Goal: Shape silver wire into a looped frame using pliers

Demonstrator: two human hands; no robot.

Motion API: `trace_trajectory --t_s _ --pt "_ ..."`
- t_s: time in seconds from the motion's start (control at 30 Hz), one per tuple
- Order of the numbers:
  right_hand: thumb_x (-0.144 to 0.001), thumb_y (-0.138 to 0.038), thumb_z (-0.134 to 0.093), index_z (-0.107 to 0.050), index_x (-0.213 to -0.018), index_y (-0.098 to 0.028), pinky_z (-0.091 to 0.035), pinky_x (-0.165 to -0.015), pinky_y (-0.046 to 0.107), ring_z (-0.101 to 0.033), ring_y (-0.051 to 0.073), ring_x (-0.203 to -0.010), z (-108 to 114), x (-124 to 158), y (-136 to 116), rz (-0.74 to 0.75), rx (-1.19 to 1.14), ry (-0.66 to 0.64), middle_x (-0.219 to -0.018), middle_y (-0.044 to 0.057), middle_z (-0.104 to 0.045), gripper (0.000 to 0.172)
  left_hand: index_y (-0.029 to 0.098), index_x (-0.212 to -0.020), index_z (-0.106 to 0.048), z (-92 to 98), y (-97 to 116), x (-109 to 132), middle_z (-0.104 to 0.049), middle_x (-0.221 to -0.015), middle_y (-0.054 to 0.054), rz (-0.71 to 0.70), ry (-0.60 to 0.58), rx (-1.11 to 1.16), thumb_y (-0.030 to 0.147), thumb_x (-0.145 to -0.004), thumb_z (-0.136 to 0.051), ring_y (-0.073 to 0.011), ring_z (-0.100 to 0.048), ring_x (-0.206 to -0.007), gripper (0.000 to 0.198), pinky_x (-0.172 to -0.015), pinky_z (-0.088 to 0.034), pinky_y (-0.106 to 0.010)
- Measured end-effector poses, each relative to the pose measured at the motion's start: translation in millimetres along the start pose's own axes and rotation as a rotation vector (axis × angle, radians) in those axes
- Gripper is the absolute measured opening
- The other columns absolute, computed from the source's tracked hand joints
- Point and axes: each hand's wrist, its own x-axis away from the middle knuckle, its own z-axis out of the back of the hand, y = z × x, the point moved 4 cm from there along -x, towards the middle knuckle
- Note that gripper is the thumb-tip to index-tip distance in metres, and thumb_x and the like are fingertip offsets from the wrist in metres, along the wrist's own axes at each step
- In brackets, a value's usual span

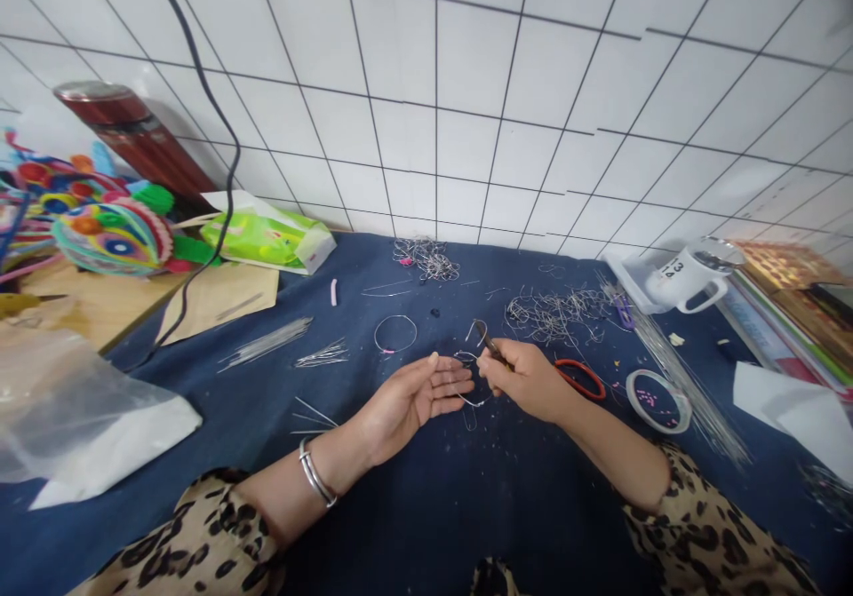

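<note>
My left hand (413, 393) lies palm up over the blue cloth (426, 507), fingers stretched out, its fingertips touching a thin wire ring (474, 398). My right hand (526, 378) is closed around small pliers (489, 342), whose tip points up and left over the ring. A second wire ring (395, 334) lies just beyond my left hand. Red-handled cutters (581, 379) sit right behind my right hand.
Bundles of straight wires (267, 343) lie left, tangled wire scraps (556, 314) and a wire heap (426, 258) farther back. A tape roll (657, 399), a white mug (693, 276) in a tray and books are at right. A plastic bag (80, 409), tissue pack (270, 239) and colourful craft (113, 236) sit left.
</note>
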Motion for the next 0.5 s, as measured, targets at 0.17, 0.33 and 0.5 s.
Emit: trace_trajectory --t_s 0.17,0.33,0.5 --pt "-0.084 -0.033 -0.043 -0.047 -0.075 -0.017 -0.043 -0.057 0.022 -0.050 0.008 -0.055 2.7 1.5 -5.6 0.024 -0.121 0.025 -0.064 -0.002 -0.050 0.019 0.011 -0.112 -0.050 -9.0 -9.8 4.9 -0.062 -0.103 -0.021 0.171 -0.106 0.034 0.057 -0.083 -0.035 -0.0302 -0.060 -0.097 0.058 -0.087 -0.040 -0.045" --pt "-0.083 -0.034 -0.044 -0.047 -0.075 -0.017 -0.042 -0.056 0.021 -0.048 0.008 -0.053 0.3 1.4 -7.0 -0.001 -0.182 -0.009 -0.061 -0.003 -0.048 0.020 0.012 -0.114 -0.049 -11.9 -11.2 4.2 -0.061 -0.106 -0.020 0.142 -0.113 0.113 0.057 -0.083 -0.034 -0.0282 -0.057 -0.102 0.057 -0.089 -0.039 -0.042" --pt "-0.084 -0.033 -0.043 -0.047 -0.073 -0.017 -0.041 -0.055 0.021 -0.047 0.008 -0.051 -1.7 -0.5 -4.7 -0.007 -0.190 -0.034 -0.058 -0.004 -0.048 0.020 0.011 -0.113 -0.049 -7.8 -6.4 1.8 -0.059 -0.112 -0.019 0.070 -0.059 0.175 0.049 -0.086 -0.038 -0.0268 -0.055 -0.106 0.048 -0.092 -0.038 -0.039"
